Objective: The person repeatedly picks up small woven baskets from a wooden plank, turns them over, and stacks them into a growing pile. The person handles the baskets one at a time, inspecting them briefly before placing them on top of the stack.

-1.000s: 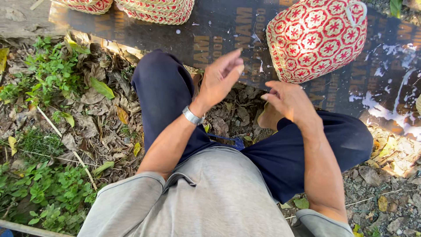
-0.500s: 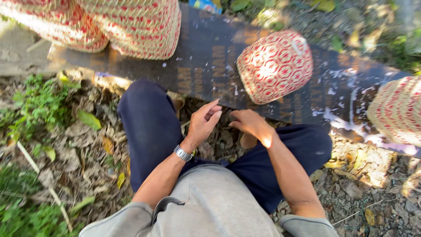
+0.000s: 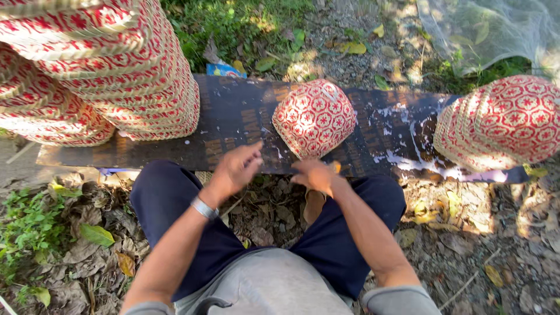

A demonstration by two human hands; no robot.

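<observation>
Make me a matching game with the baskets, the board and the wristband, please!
Things:
1. single basket
2. tall basket stack
3. dark board
4. wristband

Places:
A. on the left hand's wrist
B. far left on the board
C. lying on the ground under the baskets
D. middle of the board, just beyond both hands

Pairs: 1-D, 2-B, 3-C, 4-A

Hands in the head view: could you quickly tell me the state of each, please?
Left hand: open, holding nothing, blurred.
Right hand: cannot be told, near the red-and-white woven basket.
</observation>
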